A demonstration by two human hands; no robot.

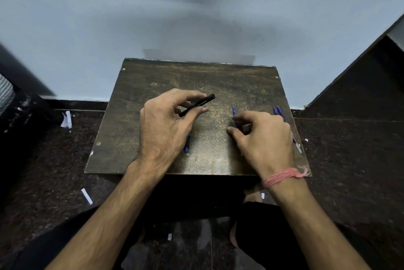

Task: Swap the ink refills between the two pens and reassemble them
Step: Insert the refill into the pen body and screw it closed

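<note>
My left hand [166, 125] pinches the black pen barrel [196, 105], open end toward two o'clock, ready for the blue refill [234, 114] my right hand [262, 136] pinches off the counter [153, 86].

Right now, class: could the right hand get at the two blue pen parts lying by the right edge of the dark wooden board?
Probably yes. The right hand, pinching a thin blue piece, sits just beside the two blue pen parts on the dark wooden board, with nothing between them, though it would need to free its grip first.
</note>
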